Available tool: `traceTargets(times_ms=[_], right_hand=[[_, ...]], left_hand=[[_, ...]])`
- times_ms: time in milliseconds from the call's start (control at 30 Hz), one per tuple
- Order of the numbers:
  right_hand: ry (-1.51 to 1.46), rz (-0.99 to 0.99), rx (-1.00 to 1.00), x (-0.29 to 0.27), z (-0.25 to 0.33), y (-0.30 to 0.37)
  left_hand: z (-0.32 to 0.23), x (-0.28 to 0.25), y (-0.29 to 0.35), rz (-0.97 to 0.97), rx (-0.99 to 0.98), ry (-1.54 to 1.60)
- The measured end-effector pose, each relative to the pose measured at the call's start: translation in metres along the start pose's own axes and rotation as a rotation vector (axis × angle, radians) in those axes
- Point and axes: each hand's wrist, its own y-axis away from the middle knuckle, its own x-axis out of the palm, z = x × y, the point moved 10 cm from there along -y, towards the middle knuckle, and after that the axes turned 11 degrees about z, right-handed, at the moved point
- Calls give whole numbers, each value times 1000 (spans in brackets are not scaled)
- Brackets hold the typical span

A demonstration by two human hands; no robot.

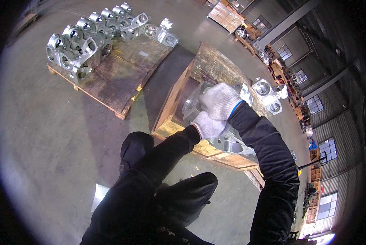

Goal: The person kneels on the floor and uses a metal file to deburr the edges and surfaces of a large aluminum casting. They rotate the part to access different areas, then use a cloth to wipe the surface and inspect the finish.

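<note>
Both my hands wear white knit gloves and meet over a silvery metal casting [190, 103] on a wooden pallet box. My right hand [220, 100] is closed in a curled grip, just above and beyond my left. Pressed close below it, my left hand [209, 125] is also closed, its fingertips tucked under the right. Whatever they hold between them is hidden by the gloves. Another machined casting [231, 144] with a wide opening lies just nearer than my hands. Beyond my right wrist sits a casting with round bores [263, 87].
The wooden box [217, 65] has a worn, stained top. At left, a low pallet [130, 61] carries rows of similar castings [85, 41]. My legs are close to the box's near side. A pale sheet [99, 196] lies on the floor. Loaded pallets line the right wall.
</note>
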Motion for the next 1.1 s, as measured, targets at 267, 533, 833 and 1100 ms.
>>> traceTargets(times_ms=[267,533,833,1100], right_hand=[[47,107,3,-7,13,8],[-267,-247,100,-19,-14,71],[-708,-478,812,160,-121,235],[-934,-760,1237,295,-161,327]], left_hand=[[31,26,-4,-58,-76,705],[8,-15,-11,-209,26,18],[29,-63,-45,275,-300,-443],[161,-8,-52,301,-380,-323]])
